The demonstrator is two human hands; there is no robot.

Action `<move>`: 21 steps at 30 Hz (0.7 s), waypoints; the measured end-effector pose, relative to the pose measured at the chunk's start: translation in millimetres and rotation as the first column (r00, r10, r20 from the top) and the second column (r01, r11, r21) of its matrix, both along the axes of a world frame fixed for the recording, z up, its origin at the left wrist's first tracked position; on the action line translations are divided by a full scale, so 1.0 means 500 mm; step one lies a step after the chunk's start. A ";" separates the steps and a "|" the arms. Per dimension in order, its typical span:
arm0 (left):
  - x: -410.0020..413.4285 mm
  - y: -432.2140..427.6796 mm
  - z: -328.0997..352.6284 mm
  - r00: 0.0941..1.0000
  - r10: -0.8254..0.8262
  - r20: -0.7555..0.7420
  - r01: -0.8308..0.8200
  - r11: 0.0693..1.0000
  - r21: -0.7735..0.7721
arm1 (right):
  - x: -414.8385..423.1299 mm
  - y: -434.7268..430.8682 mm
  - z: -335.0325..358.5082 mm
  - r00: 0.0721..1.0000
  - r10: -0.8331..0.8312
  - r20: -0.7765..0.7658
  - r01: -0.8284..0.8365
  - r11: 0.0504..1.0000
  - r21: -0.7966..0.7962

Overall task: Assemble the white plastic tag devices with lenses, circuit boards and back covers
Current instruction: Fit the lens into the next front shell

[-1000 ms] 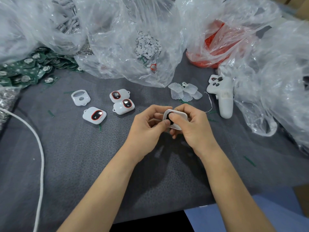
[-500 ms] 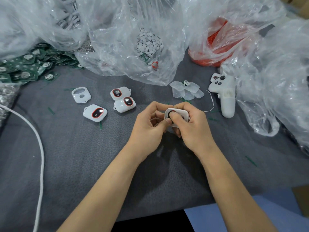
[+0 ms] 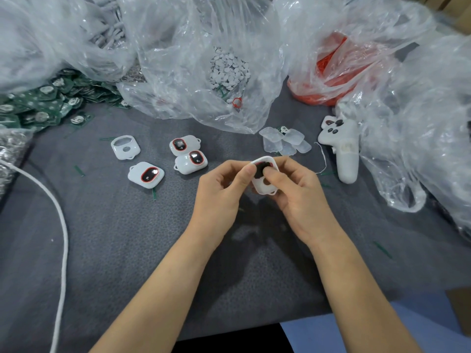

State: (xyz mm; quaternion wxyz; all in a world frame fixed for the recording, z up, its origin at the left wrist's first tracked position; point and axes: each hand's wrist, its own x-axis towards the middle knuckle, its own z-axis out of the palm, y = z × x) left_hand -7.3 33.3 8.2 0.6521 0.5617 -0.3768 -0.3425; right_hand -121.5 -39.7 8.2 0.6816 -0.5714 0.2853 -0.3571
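- You hold the white tag shell (image 3: 265,186) between both hands, just above the grey table mat (image 3: 127,238) and to the right of the 3 finished tags (image 3: 146,174).
- Your left hand (image 3: 221,189) pinches the shell's left edge, with the thumb tip on the upper rim.
- Your right hand (image 3: 298,197) grips it from below and from the right, with the thumb pressing on the dark insert (image 3: 260,167), which is probably the lens.
- Press around the insert's edge rather than its centre, so it seats flush in the opening.
- Back the shell with your curled fingers so the thin plastic does not flex.
- Check that the insert sits level before you reach for a circuit board (image 3: 46,103).
- Both forearms converge from below, with the wrists turned slightly inward.
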 end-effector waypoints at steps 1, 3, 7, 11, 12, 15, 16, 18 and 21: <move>0.001 0.000 -0.002 1.000 -0.009 -0.030 0.010 1.000 0.007 | -0.001 0.000 0.000 1.000 0.012 -0.001 -0.012 1.000 0.005; 0.002 -0.002 -0.006 0.992 -0.039 -0.120 0.041 0.999 0.009 | -0.003 0.000 0.002 1.000 0.025 -0.010 -0.025 1.000 0.011; 0.004 -0.002 -0.006 0.976 -0.082 -0.202 0.082 0.997 -0.008 | -0.001 0.004 0.004 0.999 -0.012 -0.052 0.013 1.000 0.017; 0.003 -0.004 -0.008 0.975 -0.106 -0.194 0.109 0.994 0.004 | 0.000 0.004 0.005 0.996 -0.051 -0.071 0.054 0.998 0.044; 0.003 -0.004 -0.008 0.975 -0.108 -0.194 0.110 0.994 0.004 | 0.000 0.003 0.005 0.996 -0.053 -0.074 0.057 0.997 0.047; 0.002 -0.003 -0.009 0.975 -0.112 -0.189 0.115 0.993 0.003 | 0.001 0.003 0.006 0.995 -0.055 -0.078 0.061 0.996 0.069; 0.001 -0.003 -0.009 0.976 -0.110 -0.189 0.113 0.994 0.003 | 0.002 0.003 0.006 0.995 -0.059 -0.081 0.065 0.995 0.077; 0.001 -0.002 -0.009 0.975 -0.103 -0.198 0.107 0.994 0.010 | 0.002 0.001 0.006 0.993 -0.075 -0.096 0.083 0.993 0.082; 0.002 -0.003 -0.007 0.973 -0.097 -0.207 0.105 0.994 0.026 | 0.003 0.001 0.005 0.989 -0.090 -0.119 0.099 0.992 0.078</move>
